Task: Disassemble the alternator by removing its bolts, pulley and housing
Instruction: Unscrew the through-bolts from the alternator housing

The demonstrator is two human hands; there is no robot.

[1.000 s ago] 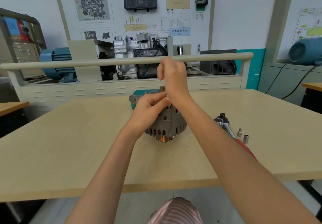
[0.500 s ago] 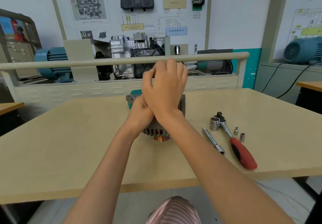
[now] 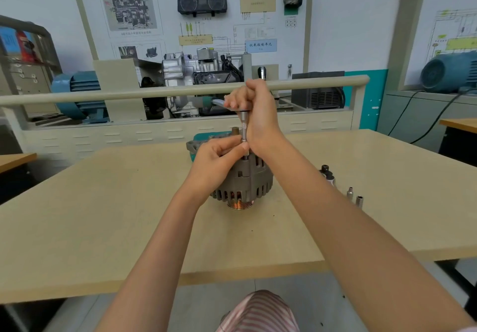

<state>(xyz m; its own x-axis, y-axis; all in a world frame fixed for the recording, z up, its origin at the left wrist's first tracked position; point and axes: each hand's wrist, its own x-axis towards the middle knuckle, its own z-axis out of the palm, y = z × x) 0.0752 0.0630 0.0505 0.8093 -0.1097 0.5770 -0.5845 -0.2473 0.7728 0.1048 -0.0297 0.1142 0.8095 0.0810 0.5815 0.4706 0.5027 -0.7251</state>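
Above the alternator [image 3: 244, 179], the right hand [image 3: 254, 109] has risen, baring the extension bar [image 3: 244, 135].

Right hand [image 3: 254, 108] higher, tool shaft [image 3: 244, 135] exposed

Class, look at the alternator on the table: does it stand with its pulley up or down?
Pulley down. The alternator rests on the table with its grooved copper-coloured pulley underneath, against the tabletop.

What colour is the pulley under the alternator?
Copper-toned and grooved: the pulley sits on the table under the grey alternator, seen in the head view.
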